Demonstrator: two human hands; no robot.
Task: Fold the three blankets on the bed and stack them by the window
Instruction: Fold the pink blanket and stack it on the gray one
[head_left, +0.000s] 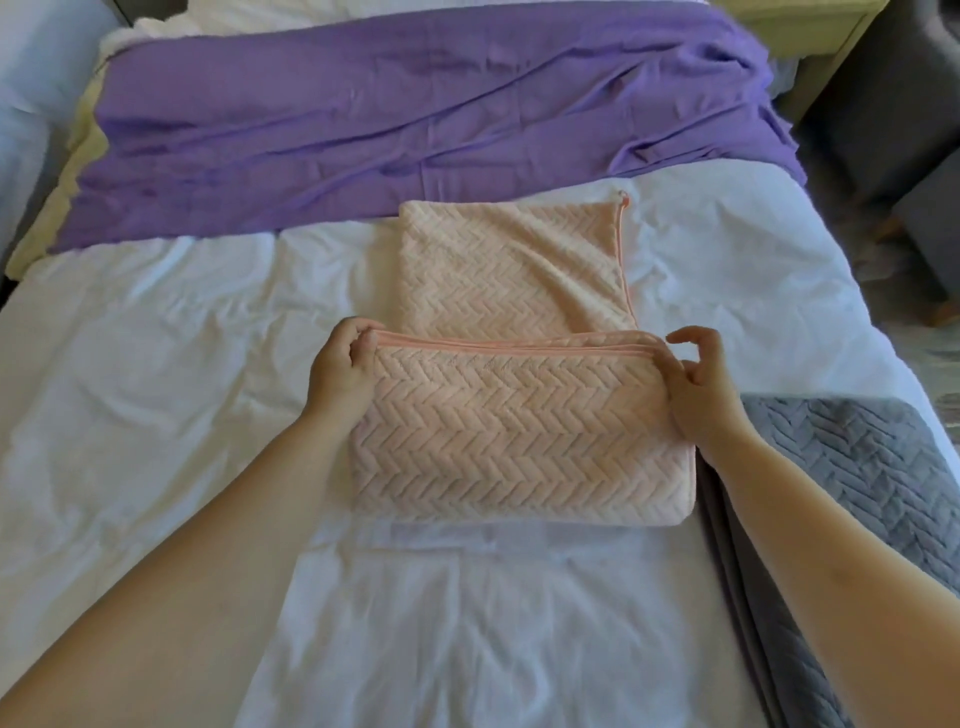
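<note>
The pink blanket (519, 441), herringbone-textured with a salmon trim, is laid at the centre of the bed on the white sheet (156, 364). Its near half is doubled over the far half, and the trimmed edges are aligned along the fold's far side. The left end of this edge is gripped by the left hand (337, 374), with fingers curled round the trim. The right end is touched by the right hand (706, 389); its fingers are loosely curled and partly raised, and a grasp cannot be confirmed. The purple blanket (415, 130) is spread, creased, across the far part of the bed. The grey blanket (857, 467) is lying at the right edge, just beside the pink blanket.
</note>
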